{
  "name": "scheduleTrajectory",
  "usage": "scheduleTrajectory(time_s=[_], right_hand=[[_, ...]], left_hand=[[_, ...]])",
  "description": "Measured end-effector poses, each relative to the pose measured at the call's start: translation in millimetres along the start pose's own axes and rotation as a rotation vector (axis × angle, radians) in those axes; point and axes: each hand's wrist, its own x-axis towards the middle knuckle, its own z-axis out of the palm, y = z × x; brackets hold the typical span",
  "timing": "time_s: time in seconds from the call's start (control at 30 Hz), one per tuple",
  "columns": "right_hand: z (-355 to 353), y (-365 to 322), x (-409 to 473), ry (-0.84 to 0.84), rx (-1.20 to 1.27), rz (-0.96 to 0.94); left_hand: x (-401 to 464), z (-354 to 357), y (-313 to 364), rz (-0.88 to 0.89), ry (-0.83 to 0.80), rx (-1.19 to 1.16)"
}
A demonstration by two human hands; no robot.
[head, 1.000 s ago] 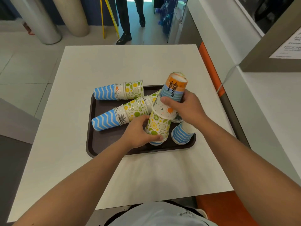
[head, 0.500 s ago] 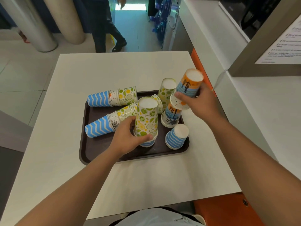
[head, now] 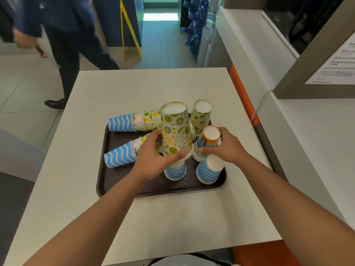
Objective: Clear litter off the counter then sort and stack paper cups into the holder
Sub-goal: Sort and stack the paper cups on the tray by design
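Cups everywhere on this brown tray (head: pixel 107 181), and the one that matters is the citrus-print cup (head: pixel 175 129) my left hand (head: pixel 151 160) is wrapped around near its rim. It's upside down, long axis straight up, sitting nested over a blue-striped cup (head: pixel 175 171) right in front of me at the tray's near-middle. My left hand is obviously the closer one, thumb across the front of the rim.

My right hand (head: pixel 226 148) is just beside it, clasped on an orange-topped cup (head: pixel 209 136), also base-up, which looks to be going onto a small stack under it, though my fingers hide the join. Another blue-striped cup (head: pixel 208 172) stands just below that hand.

The citrus cup is white with green and yellow lemon slices, looks clean and undented. A second citrus cup (head: pixel 200 117) stands behind. Two chevron stacks (head: pixel 121 122) lie on their sides to the left. I see no holder on the worktop (head: pixel 76 189), so sorting by print comes first, I reckon.
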Motion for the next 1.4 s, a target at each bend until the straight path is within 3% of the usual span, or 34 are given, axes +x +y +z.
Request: scheduleTrajectory(time_s=[0.37,0.83,1.1,1.4], right_hand=[[-10,-11,-6,0.114,0.060,-0.139],[-8,-2,3,0.174,0.105,-0.142],[-5,-3,10,0.181,0.104,-0.134],[-1,-5,9,0.202,0.113,-0.108]], left_hand=[[93,27,62,0.128,0.045,-0.085],[160,77,26,0.000,-0.257,0.306],[165,74,39,0.215,-0.161,0.251],[160,76,36,0.184,-0.134,0.249]])
